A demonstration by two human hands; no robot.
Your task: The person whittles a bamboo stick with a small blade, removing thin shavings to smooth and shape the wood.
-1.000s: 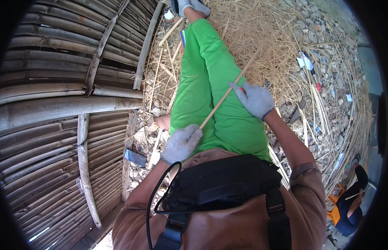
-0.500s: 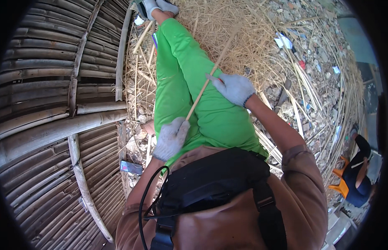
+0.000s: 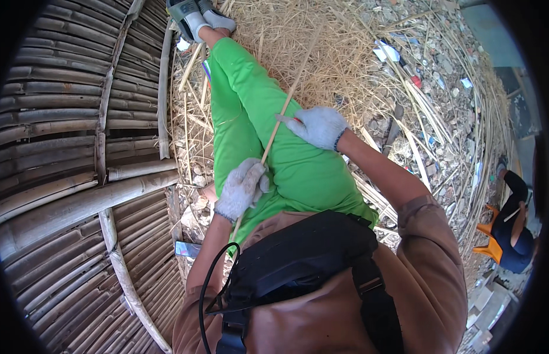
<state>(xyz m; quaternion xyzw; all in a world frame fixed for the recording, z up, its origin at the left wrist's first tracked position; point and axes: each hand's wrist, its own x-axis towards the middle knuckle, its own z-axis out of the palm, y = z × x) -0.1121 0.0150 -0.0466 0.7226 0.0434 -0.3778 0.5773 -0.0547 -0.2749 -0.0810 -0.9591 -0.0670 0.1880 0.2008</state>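
L hand (image 3: 244,187) low, curled rnd thin stick (image 3: 292,88); R hand (image 3: 319,127) farther fwd, fingers bent rnd small tool (image 3: 287,119)

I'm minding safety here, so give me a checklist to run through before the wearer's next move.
1. Whitish knitted gloves on both hands: ok.
2. Left hand closed on the long, thin, pale wooden-looking strip: ok.
3. Small red object at the right hand identified: cannot tell; too little shows.
4. Strip held away from above the legs: not ok; it passes over the bright green cloth trousers.
5. Person in dark clothes by the orange plastic-looking chair well apart from the strip: ok.
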